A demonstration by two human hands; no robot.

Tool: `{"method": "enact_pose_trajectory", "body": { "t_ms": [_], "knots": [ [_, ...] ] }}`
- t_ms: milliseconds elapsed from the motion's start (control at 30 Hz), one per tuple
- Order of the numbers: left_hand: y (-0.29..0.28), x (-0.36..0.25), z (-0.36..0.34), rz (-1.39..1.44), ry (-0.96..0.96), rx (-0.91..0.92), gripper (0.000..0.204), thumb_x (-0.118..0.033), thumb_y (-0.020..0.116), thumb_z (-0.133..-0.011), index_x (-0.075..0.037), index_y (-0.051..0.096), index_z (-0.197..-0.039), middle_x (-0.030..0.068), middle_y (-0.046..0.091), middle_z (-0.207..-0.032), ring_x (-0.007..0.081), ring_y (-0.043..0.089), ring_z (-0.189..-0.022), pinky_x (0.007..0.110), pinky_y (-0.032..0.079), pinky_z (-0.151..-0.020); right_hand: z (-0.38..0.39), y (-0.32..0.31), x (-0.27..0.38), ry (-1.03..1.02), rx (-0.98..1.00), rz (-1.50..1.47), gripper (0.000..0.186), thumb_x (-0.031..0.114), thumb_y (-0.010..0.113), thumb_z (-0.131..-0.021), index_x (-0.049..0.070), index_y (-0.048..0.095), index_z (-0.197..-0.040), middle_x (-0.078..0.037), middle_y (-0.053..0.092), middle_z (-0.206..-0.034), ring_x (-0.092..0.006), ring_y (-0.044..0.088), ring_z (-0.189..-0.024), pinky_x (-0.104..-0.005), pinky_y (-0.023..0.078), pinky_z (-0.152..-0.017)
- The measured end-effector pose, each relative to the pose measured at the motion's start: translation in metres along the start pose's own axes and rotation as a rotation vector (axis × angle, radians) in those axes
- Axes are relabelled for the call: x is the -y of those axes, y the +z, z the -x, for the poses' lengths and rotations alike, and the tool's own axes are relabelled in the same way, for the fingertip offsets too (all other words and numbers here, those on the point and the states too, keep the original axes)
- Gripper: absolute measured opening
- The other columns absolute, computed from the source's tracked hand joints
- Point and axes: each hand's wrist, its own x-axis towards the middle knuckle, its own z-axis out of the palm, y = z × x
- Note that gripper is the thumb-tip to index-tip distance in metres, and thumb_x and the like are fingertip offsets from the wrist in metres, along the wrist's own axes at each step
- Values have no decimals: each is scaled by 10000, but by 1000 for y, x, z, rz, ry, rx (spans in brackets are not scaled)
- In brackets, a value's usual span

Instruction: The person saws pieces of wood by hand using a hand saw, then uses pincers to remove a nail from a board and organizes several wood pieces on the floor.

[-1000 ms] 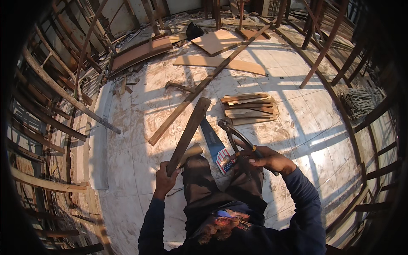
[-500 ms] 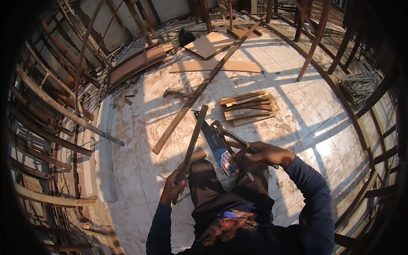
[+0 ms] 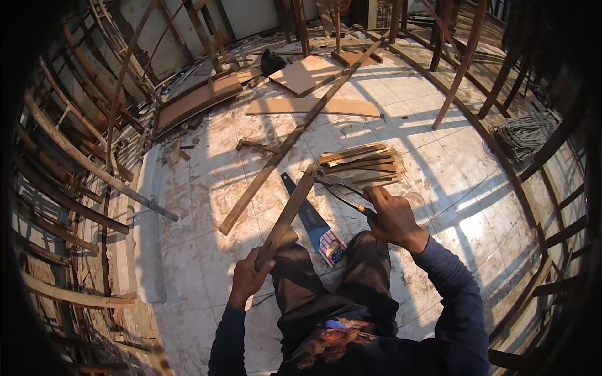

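Observation:
My left hand is closed round the near end of a narrow wooden strip, which slants up and away over my left knee. In my right hand are long-handled pincers with yellow-banded dark grips. Their jaws are at the strip's far end; whether they bite on a nail there is too small to tell. Below and between them, a handsaw with a blue-grey blade and a patterned red, white and blue handle lies on the floor, its handle between my knees.
A stack of thin wood pieces lies beyond the pincers. A long beam crosses the tiled floor, with a hammer touching or near it. Farther off are a pale plank and flat panels. Coiled cable lies at right; poles stand left.
My right hand has lifted and moved forward, bringing the pincers' jaws from beside the strip to its far end. The strip has tilted a little to the right. The view has shifted slightly.

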Motion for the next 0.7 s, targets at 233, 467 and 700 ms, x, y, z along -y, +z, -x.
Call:
{"method": "enact_pose_trajectory", "body": {
  "t_ms": [233, 467, 700],
  "knots": [
    [-3, -14, 4, -301, 41, -22, 507, -391, 703, -858, -74, 598, -1239, 200, 696, -825, 366, 687, -760, 436, 532, -657, -17, 11, -3, -190, -325, -25, 470, 114, 698, -751, 36, 515, -1177, -150, 631, -907, -326, 652, -717, -413, 520, -590],
    [-6, 6, -4, -191, -15, 28, 482, -348, 691, -879, -58, 593, -1251, 185, 701, -838, 348, 685, -745, 405, 535, -663, -5, 16, -19, -86, -58, 0, 508, 39, 626, -771, 62, 502, -1263, -171, 625, -744, -361, 622, -628, -444, 497, -572],
    [2, 15, 3, 663, -134, 289, 468, -305, 566, -971, 26, 528, -1301, -25, 545, -756, 94, 479, -605, 253, 382, -565, 18, 20, -33, 369, 517, -1196, 413, 156, 595, -965, 31, 527, -1352, -42, 665, -1039, -111, 599, -950, -269, 447, -916]
  ]
}}
